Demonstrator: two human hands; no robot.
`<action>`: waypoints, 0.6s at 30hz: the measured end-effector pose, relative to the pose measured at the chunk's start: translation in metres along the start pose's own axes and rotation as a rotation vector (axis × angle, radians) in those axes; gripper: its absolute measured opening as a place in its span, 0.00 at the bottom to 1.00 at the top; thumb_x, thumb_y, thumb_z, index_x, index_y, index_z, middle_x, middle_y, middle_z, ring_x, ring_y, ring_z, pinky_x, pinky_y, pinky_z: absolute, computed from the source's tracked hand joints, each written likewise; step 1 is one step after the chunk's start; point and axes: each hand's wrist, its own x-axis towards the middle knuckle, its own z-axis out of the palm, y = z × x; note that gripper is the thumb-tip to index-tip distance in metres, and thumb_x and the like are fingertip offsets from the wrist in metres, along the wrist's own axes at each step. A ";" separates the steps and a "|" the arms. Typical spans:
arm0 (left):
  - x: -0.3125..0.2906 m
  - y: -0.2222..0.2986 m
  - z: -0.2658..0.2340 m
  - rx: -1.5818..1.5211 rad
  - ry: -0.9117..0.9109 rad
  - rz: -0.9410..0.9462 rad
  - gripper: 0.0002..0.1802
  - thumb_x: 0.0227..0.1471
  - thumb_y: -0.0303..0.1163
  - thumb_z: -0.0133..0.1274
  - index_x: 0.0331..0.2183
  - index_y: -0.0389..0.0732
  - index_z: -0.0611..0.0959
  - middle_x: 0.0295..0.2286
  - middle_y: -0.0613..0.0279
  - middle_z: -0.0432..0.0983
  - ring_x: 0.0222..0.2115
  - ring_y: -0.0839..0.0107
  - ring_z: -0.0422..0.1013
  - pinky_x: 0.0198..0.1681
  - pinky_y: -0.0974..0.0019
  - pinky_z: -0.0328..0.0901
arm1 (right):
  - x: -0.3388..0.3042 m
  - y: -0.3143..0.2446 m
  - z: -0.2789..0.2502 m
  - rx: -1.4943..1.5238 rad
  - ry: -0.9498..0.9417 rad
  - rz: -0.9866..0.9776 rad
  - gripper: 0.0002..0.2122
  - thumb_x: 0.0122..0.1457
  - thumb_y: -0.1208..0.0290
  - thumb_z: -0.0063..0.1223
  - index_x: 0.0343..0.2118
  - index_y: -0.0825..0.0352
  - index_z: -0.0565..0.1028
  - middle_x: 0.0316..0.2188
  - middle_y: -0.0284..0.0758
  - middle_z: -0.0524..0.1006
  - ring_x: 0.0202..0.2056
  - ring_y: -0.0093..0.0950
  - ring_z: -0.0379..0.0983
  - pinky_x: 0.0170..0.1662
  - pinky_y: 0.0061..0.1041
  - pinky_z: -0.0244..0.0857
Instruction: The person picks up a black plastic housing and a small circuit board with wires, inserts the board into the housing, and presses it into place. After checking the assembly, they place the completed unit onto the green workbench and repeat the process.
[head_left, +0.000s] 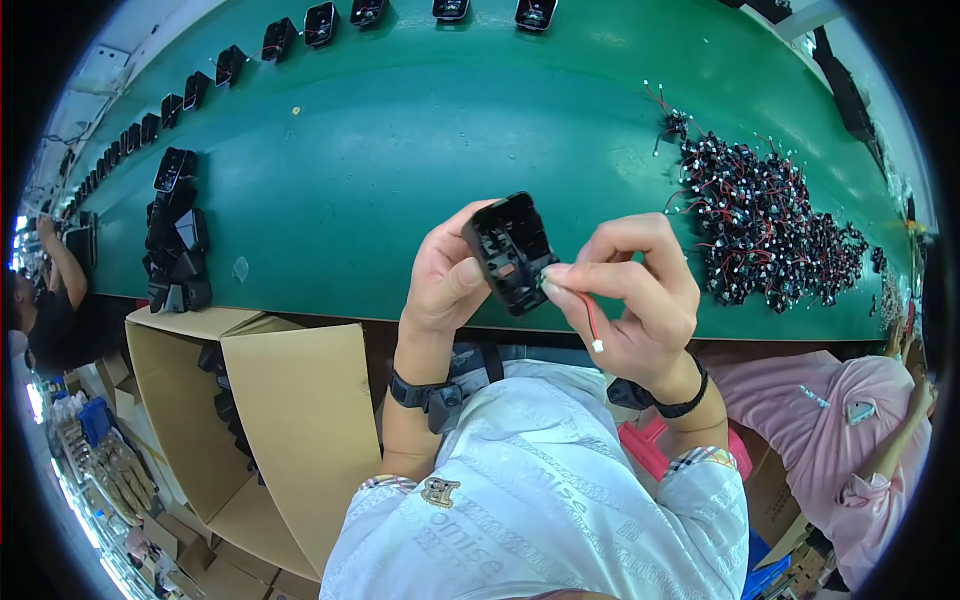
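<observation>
My left hand (448,268) is closed around a black plastic housing (511,255), holding it tilted with its open side up. Inside the housing I can see ribs and recesses. At its right edge my right hand (640,290) pinches a small wired part between thumb and forefinger. The fingertips mostly cover that part. From it hangs a red wire (592,318) with a white connector (598,346) at its end. Both hands are above the table's near edge, in front of my body.
The green table (400,160) carries a large pile of black wired parts (755,220) at right. Several housings (278,40) line the far and left edges; more are heaped (180,240) at left. An open cardboard box (300,440) stands below. People sit at left (60,310) and right (820,430).
</observation>
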 end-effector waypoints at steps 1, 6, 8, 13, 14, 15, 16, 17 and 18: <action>0.000 0.000 0.001 -0.016 0.007 0.027 0.43 0.53 0.45 0.68 0.60 0.28 0.69 0.50 0.52 0.76 0.50 0.66 0.74 0.54 0.63 0.68 | 0.002 0.001 0.000 0.032 -0.008 -0.009 0.11 0.47 0.82 0.71 0.34 0.65 0.83 0.34 0.35 0.73 0.30 0.25 0.71 0.30 0.22 0.65; -0.004 -0.003 -0.002 -0.033 0.020 0.011 0.44 0.52 0.46 0.69 0.59 0.28 0.70 0.49 0.54 0.76 0.49 0.69 0.74 0.53 0.65 0.69 | -0.005 0.002 0.013 0.130 0.019 0.033 0.10 0.48 0.82 0.70 0.33 0.66 0.83 0.35 0.36 0.74 0.31 0.25 0.72 0.33 0.22 0.67; -0.004 -0.001 -0.001 -0.007 0.034 -0.018 0.44 0.51 0.46 0.69 0.59 0.28 0.70 0.49 0.55 0.76 0.48 0.70 0.75 0.53 0.66 0.68 | -0.007 0.001 0.015 0.116 0.029 0.126 0.09 0.49 0.82 0.69 0.33 0.66 0.83 0.35 0.36 0.74 0.33 0.26 0.72 0.35 0.23 0.67; -0.003 0.003 0.008 -0.026 0.063 0.005 0.42 0.53 0.46 0.67 0.59 0.28 0.70 0.49 0.55 0.77 0.48 0.71 0.75 0.53 0.66 0.67 | -0.007 -0.002 0.017 0.157 0.026 0.111 0.08 0.49 0.81 0.69 0.32 0.67 0.83 0.34 0.35 0.74 0.35 0.27 0.72 0.37 0.24 0.67; -0.004 0.002 0.006 -0.063 0.043 0.001 0.42 0.53 0.46 0.67 0.58 0.28 0.70 0.49 0.55 0.77 0.48 0.70 0.75 0.53 0.66 0.67 | -0.006 0.000 0.015 0.140 -0.003 0.094 0.08 0.49 0.81 0.70 0.32 0.67 0.83 0.34 0.35 0.74 0.35 0.27 0.72 0.37 0.24 0.67; -0.003 0.005 0.009 -0.041 0.058 -0.010 0.41 0.54 0.46 0.67 0.58 0.28 0.71 0.48 0.55 0.78 0.48 0.71 0.75 0.53 0.67 0.68 | -0.006 0.002 0.014 0.106 -0.008 0.099 0.08 0.49 0.80 0.70 0.32 0.67 0.83 0.34 0.35 0.74 0.35 0.27 0.72 0.37 0.24 0.67; -0.004 0.004 0.008 -0.042 0.058 -0.014 0.41 0.54 0.46 0.67 0.58 0.28 0.71 0.48 0.55 0.78 0.48 0.71 0.75 0.53 0.67 0.68 | -0.008 0.002 0.015 0.106 -0.007 0.102 0.08 0.49 0.80 0.70 0.32 0.67 0.83 0.34 0.35 0.74 0.35 0.27 0.72 0.37 0.24 0.67; -0.004 0.004 0.007 -0.039 0.049 -0.032 0.41 0.54 0.46 0.66 0.57 0.28 0.71 0.48 0.55 0.78 0.48 0.71 0.75 0.52 0.67 0.68 | -0.010 0.003 0.016 0.118 -0.007 0.109 0.08 0.49 0.80 0.70 0.32 0.67 0.83 0.34 0.35 0.74 0.35 0.27 0.72 0.37 0.24 0.67; -0.005 0.004 0.007 -0.036 0.040 -0.050 0.41 0.54 0.46 0.66 0.57 0.28 0.71 0.48 0.55 0.78 0.48 0.71 0.75 0.52 0.68 0.68 | -0.012 0.003 0.016 0.129 -0.006 0.116 0.08 0.49 0.80 0.70 0.32 0.67 0.83 0.34 0.34 0.74 0.35 0.27 0.72 0.36 0.24 0.67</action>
